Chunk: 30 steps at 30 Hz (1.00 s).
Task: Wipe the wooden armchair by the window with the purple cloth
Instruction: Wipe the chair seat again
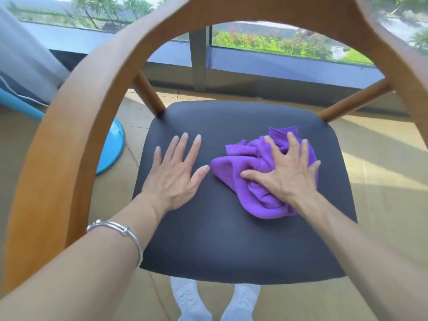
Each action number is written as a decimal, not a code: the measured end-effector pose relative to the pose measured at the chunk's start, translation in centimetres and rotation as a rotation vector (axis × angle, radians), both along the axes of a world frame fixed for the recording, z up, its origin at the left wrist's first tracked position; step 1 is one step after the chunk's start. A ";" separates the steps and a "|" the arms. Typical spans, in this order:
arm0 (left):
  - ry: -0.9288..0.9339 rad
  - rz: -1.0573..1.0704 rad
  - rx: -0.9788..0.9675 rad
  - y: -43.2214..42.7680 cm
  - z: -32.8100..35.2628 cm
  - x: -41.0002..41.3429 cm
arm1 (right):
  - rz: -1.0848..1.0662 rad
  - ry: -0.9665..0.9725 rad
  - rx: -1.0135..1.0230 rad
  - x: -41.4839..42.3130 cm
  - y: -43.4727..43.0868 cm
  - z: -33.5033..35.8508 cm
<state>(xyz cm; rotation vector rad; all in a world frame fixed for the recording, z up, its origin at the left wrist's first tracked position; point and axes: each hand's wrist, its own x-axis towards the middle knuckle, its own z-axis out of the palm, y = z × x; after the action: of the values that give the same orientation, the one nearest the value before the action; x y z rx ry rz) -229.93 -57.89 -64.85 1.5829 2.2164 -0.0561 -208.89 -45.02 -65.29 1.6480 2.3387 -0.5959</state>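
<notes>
The wooden armchair fills the view: its curved back rail (97,72) arches close over my arms, and its dark seat (220,239) lies below. A crumpled purple cloth (238,167) sits on the right half of the seat. My right hand (287,174) presses down on the cloth with fingers spread and gripping into its folds. My left hand (176,172) lies flat and open on the bare seat just left of the cloth, thumb almost touching it. A silver bracelet (120,228) circles my left wrist.
A window (278,42) with a dark frame runs along the far side. A white curtain (25,54) hangs at the left, above a blue fan base (111,149) on the tiled floor. My white shoes (192,302) show beneath the seat's near edge.
</notes>
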 end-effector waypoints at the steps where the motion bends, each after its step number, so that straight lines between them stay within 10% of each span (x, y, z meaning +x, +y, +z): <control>1: -0.004 0.001 -0.001 0.0 -0.3 0.0 | -0.056 -0.014 -0.045 0.5 0.5 -0.3; 16: -0.059 0.286 0.102 -1.3 -0.6 -2.2 | 0.219 0.227 0.031 -9.0 -9.9 -2.3; 30: -0.122 0.504 0.303 -0.1 -1.1 -2.9 | 0.384 0.224 0.051 -19.5 -1.4 -2.2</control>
<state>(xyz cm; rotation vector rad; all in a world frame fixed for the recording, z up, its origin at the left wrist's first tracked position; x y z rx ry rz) -232.83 -58.02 -65.97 1.0747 2.5398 0.5275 -228.39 -46.39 -67.49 1.1475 2.7521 -0.6706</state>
